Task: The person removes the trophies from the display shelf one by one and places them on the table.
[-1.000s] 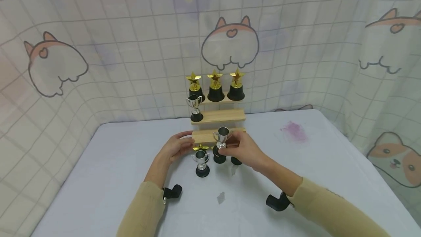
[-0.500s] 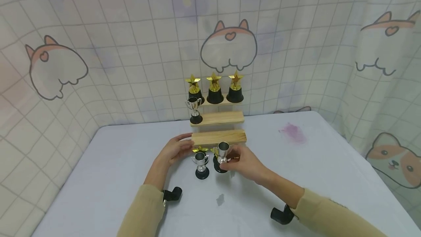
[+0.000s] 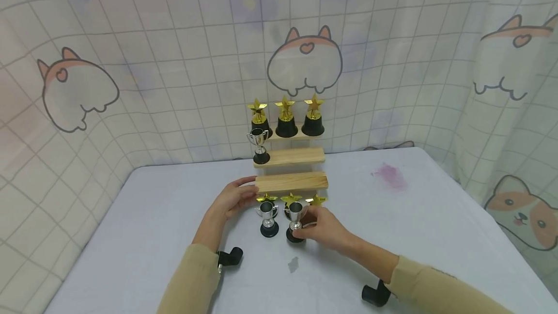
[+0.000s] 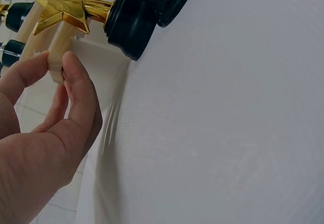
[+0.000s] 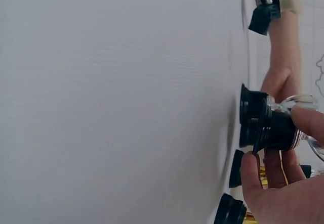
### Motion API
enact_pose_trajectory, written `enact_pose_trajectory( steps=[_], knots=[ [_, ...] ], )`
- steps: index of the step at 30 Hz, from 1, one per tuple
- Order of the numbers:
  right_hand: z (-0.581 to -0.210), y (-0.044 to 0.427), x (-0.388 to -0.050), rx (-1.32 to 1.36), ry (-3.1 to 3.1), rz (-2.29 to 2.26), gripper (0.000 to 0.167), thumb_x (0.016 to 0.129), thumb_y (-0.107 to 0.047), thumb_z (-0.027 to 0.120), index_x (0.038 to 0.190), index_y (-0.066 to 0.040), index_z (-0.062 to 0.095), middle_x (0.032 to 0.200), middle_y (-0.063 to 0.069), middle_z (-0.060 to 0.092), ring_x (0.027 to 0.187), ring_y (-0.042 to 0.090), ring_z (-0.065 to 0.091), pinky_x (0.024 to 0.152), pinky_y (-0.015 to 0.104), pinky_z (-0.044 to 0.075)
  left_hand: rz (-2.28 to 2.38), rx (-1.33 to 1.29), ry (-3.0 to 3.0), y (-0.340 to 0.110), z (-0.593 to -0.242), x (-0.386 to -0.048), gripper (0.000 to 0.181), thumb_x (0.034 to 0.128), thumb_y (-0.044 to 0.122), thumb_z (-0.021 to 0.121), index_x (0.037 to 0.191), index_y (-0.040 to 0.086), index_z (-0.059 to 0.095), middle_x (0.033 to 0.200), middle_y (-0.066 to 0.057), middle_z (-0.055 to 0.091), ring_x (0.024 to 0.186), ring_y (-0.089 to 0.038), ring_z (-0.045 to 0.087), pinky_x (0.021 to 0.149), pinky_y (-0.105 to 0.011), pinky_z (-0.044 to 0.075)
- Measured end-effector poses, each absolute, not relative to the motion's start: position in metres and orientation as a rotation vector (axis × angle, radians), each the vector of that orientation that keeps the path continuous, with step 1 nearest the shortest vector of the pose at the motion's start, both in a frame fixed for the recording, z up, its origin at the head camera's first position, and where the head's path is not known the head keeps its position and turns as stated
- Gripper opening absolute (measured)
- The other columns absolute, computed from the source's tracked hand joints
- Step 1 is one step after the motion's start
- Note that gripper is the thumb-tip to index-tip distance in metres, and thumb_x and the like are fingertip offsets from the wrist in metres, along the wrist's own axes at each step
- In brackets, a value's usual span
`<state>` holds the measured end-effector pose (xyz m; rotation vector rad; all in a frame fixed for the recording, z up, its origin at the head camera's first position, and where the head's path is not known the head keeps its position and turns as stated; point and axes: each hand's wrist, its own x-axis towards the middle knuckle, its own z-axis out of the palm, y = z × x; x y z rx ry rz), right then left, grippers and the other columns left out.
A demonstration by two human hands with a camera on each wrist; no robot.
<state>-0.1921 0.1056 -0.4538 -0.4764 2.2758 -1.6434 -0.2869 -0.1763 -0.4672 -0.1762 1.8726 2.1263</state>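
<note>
My right hand (image 3: pixel 324 227) holds a small silver trophy cup (image 3: pixel 295 211) by its lower part, in front of the stepped wooden stand; its black base (image 5: pixel 277 130) shows between thumb and fingers in the right wrist view. Whether that base touches the table, I cannot tell. A second silver trophy cup (image 3: pixel 267 210) stands upright on the table just left of it. My left hand (image 3: pixel 232 197) pinches the left end of the stand's lowest wooden shelf (image 3: pixel 291 182); in the left wrist view thumb and fingers meet around the plank (image 4: pixel 59 47).
Gold star trophies (image 3: pixel 290 198) stand in a row before the lowest shelf, partly hidden by the cups. The middle shelf (image 3: pixel 296 156) bears one silver cup (image 3: pixel 259 144) at its left end. Three gold star trophies (image 3: pixel 286 122) stand on top. A patterned curtain (image 3: pixel 196 86) hangs behind.
My right hand has brought the silver trophy cup down and towards me, from before the lowest shelf to beside the other cup. My left hand keeps its place on the shelf end.
</note>
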Motion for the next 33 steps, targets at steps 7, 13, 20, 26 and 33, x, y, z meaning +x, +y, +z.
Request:
enact_pose_trajectory(
  steps=[7,13,20,26,33],
  knots=[
    [-0.461,0.104,-0.192,-0.441,2.292,-1.626,0.028,0.084,-0.008,0.084,0.105,-0.001,0.067,0.099,0.005,0.069,0.092,0.020,0.069,0.086,0.034,0.058,2.132,-0.172,1.871,-0.176,-0.470,-0.288,0.058,0.0946,0.000,0.067,0.149,-0.001,0.047,0.126,-0.022,0.058,0.089,-0.015,0.068,0.082,-0.026,0.060],
    [-0.464,0.102,-0.193,-0.454,2.373,-1.569,0.030,0.083,-0.010,0.085,0.106,-0.003,0.068,0.098,0.003,0.070,0.088,0.017,0.066,0.079,0.031,0.056,2.137,-0.186,1.874,-0.175,-0.473,-0.289,0.057,0.0944,0.000,0.068,0.148,-0.001,0.048,0.126,-0.022,0.059,0.089,-0.015,0.068,0.082,-0.026,0.060],
    [-0.467,0.099,-0.197,-0.467,2.466,-1.498,0.030,0.081,-0.009,0.086,0.106,-0.004,0.070,0.097,0.003,0.071,0.084,0.016,0.064,0.071,0.030,0.054,2.136,-0.205,1.861,-0.177,-0.471,-0.289,0.058,0.0937,-0.001,0.068,0.148,0.000,0.048,0.126,-0.022,0.059,0.090,-0.016,0.069,0.082,-0.027,0.060],
    [-0.468,0.097,-0.200,-0.508,2.523,-1.453,0.029,0.081,-0.011,0.087,0.104,-0.005,0.071,0.095,0.002,0.071,0.085,0.014,0.064,0.074,0.030,0.055,2.143,-0.196,1.854,-0.177,-0.470,-0.289,0.058,0.0937,-0.001,0.068,0.148,-0.001,0.048,0.126,-0.021,0.059,0.090,-0.016,0.069,0.082,-0.027,0.060],
    [-0.467,0.096,-0.203,-0.506,2.526,-1.463,0.028,0.081,-0.010,0.087,0.102,-0.004,0.069,0.095,0.002,0.070,0.087,0.016,0.066,0.077,0.032,0.057,2.143,-0.174,1.855,-0.177,-0.468,-0.287,0.058,0.0945,-0.001,0.067,0.149,-0.002,0.047,0.128,-0.023,0.058,0.090,-0.015,0.068,0.083,-0.026,0.060]
  ],
)
